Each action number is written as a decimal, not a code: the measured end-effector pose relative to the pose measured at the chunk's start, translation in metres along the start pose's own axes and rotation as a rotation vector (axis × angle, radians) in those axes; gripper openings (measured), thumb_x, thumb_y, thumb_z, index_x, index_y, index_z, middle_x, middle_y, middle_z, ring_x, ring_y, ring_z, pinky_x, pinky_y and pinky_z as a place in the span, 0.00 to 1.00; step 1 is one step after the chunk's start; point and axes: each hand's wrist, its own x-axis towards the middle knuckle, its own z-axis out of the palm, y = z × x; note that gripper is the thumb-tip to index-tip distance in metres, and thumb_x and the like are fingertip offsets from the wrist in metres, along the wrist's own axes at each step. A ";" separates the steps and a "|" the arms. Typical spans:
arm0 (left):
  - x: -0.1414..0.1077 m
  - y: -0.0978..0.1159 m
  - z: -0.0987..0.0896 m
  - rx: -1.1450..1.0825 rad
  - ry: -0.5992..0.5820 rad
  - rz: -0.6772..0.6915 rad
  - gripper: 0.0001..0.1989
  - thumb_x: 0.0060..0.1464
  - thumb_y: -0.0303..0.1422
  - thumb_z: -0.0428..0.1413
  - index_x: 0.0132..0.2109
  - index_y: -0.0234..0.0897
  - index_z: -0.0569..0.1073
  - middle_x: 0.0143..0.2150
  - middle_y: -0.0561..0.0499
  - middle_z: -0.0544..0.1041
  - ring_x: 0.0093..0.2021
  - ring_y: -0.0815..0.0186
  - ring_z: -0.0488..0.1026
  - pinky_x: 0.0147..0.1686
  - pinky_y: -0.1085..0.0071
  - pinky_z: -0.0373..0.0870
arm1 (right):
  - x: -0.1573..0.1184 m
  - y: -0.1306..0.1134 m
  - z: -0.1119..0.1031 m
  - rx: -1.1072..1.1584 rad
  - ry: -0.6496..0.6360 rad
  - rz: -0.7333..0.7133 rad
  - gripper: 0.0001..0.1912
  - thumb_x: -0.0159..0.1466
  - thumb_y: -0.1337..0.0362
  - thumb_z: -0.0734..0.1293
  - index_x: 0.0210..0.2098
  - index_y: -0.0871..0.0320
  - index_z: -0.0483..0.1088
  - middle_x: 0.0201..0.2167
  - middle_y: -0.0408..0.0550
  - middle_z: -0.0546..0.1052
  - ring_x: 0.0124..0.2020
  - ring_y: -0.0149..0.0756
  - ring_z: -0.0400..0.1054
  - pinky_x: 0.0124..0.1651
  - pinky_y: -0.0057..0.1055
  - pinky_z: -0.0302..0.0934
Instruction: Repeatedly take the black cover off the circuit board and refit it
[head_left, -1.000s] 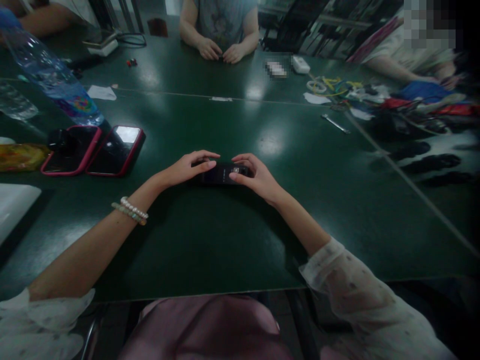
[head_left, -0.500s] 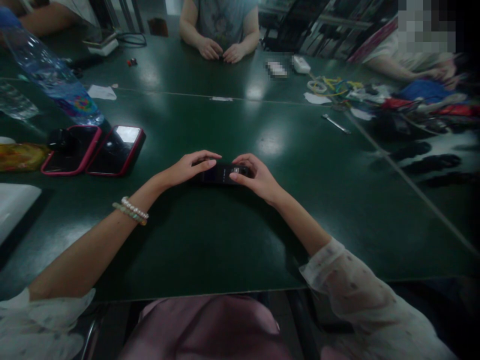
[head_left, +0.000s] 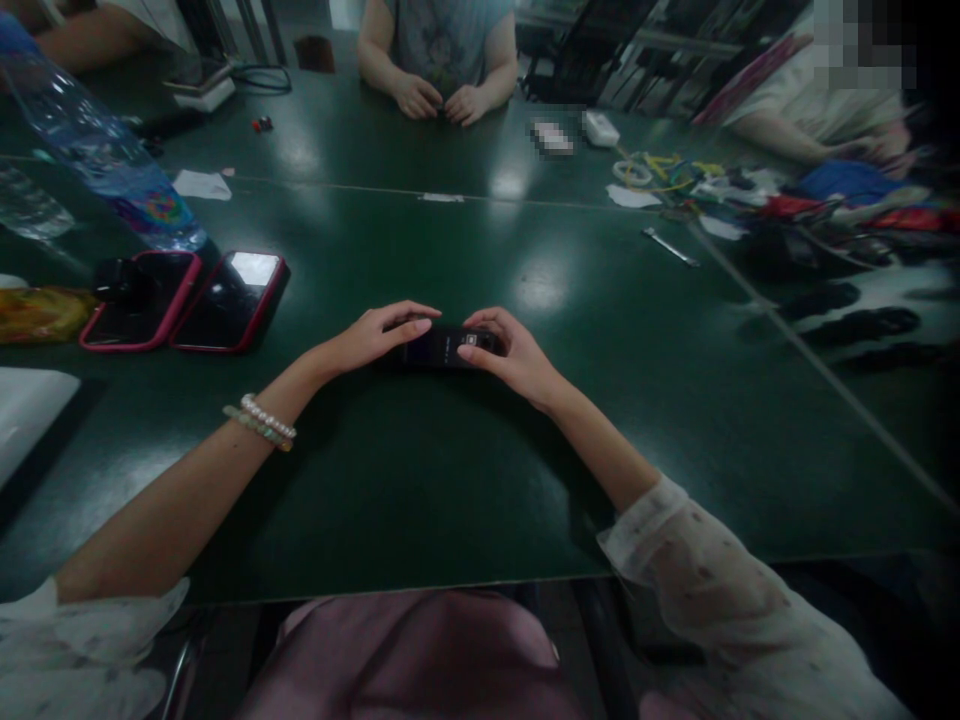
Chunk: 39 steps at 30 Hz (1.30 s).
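In the head view, a slim black handheld device lies lengthwise between my hands at the middle of the table, its dark face showing small light markings. I cannot make out its exact kind. My left hand grips its left end, thumb on the near upper face and fingers curled over the far side. At the right end, my right hand holds it the same way, with the thumb tip beside a small pale icon. The fingertips behind the device are partly hidden.
On the left are two red-cased phones, a black object on one, and a water bottle. A wrench and tangled cables lie to the right on the green table. Other people sit across and at both sides.
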 end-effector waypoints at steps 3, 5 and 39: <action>0.001 -0.001 0.000 0.017 0.004 0.008 0.28 0.64 0.55 0.49 0.62 0.43 0.70 0.61 0.45 0.71 0.58 0.51 0.70 0.56 0.57 0.68 | 0.001 0.002 0.000 0.013 0.007 -0.001 0.24 0.59 0.52 0.74 0.49 0.53 0.65 0.44 0.47 0.74 0.45 0.41 0.71 0.46 0.40 0.66; 0.001 -0.001 0.001 0.031 0.009 0.017 0.29 0.64 0.55 0.48 0.62 0.43 0.70 0.61 0.45 0.72 0.58 0.52 0.70 0.57 0.56 0.67 | 0.001 0.003 0.000 0.015 0.011 -0.006 0.24 0.59 0.52 0.74 0.48 0.53 0.65 0.44 0.47 0.74 0.44 0.41 0.70 0.46 0.39 0.65; 0.004 -0.004 0.000 0.065 0.017 0.056 0.27 0.65 0.52 0.48 0.60 0.40 0.72 0.59 0.45 0.74 0.58 0.53 0.70 0.59 0.58 0.64 | 0.000 0.001 -0.001 -0.039 -0.056 -0.008 0.31 0.58 0.50 0.74 0.56 0.51 0.62 0.51 0.51 0.74 0.51 0.47 0.71 0.55 0.49 0.65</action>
